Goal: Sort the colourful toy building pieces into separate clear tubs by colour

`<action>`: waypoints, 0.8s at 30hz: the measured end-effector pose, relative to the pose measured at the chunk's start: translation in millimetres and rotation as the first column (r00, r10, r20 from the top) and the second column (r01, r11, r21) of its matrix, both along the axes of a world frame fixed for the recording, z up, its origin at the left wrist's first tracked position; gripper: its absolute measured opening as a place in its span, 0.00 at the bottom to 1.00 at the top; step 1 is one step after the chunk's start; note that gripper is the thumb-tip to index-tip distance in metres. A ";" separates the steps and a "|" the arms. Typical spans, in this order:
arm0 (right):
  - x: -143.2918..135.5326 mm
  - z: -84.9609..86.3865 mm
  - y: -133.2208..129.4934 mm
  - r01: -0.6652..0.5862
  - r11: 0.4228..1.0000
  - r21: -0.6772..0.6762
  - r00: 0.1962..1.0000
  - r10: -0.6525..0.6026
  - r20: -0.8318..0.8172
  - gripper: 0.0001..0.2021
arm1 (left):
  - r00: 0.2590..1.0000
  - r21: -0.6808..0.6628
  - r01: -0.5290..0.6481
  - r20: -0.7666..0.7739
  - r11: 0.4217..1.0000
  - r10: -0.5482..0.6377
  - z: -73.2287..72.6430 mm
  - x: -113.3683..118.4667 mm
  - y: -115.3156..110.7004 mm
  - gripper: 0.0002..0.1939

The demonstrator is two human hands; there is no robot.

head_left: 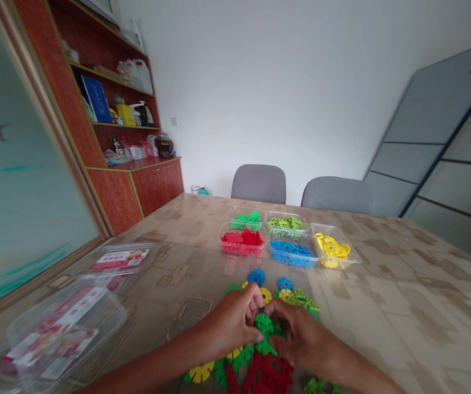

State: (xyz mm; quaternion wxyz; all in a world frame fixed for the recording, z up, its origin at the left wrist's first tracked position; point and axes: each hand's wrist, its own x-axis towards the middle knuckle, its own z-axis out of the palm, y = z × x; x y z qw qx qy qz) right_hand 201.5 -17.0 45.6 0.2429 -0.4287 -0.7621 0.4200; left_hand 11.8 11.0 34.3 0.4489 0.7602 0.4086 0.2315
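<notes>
Both hands meet low in the middle of the head view, fingers curled around green notched plastic discs (264, 327) that are joined together. My left hand (241, 312) grips the cluster from the left; my right hand (295, 325) grips it from the right. Part of the cluster is hidden behind the fingers. Just below are red lattice-like pieces (271, 373). Around the hands lie yellow discs (202, 372), blue discs (256, 276) and light-green pieces (301, 299). More light-green pieces (317, 385) sit at the bottom edge.
Clear tubs hold red pieces (242, 239), blue pieces (292, 250), yellow pieces (332, 246), green pieces (245, 221) and light-green pieces (285, 223). Clear lids with labels (60, 334) lie on the patterned table (416, 306) at left. Two grey chairs (259, 182) stand beyond.
</notes>
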 end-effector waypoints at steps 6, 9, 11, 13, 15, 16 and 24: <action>0.0 12.8 -2.1 -0.049 0.999 0.008 0.998 0.049 -0.037 0.08 | 0.989 -0.078 0.025 0.147 0.997 -0.013 2.8 0.5 0.1 0.14; 7.9 10.1 5.7 -0.046 0.991 -0.130 0.993 0.031 -0.115 0.14 | 0.982 -0.003 0.027 0.189 1.000 -0.026 17.6 -10.1 7.3 0.09; 13.8 6.6 12.8 -0.017 0.977 -0.210 0.991 -0.012 -0.137 0.18 | 0.984 0.098 -0.006 0.175 0.995 -0.011 28.6 -20.1 14.8 0.04; 17.7 3.4 20.8 -0.004 0.968 -0.251 0.988 -0.036 -0.153 0.19 | 0.988 0.150 -0.035 0.152 0.988 0.012 36.9 -29.9 22.9 0.03; 18.7 2.3 30.9 -0.009 0.961 -0.275 0.986 -0.038 -0.165 0.19 | 0.988 0.139 -0.054 0.152 0.989 0.032 40.4 -37.7 30.5 0.05; 18.0 3.1 37.7 0.000 0.960 -0.280 0.985 -0.048 -0.165 0.19 | 0.987 0.131 -0.058 0.156 0.990 0.038 40.4 -40.6 33.8 0.05; -11.8 41.3 161.2 0.285 0.952 -0.115 0.936 -0.302 -0.183 0.10 | 0.993 0.179 -0.059 0.110 0.982 0.040 33.1 -45.7 44.8 0.05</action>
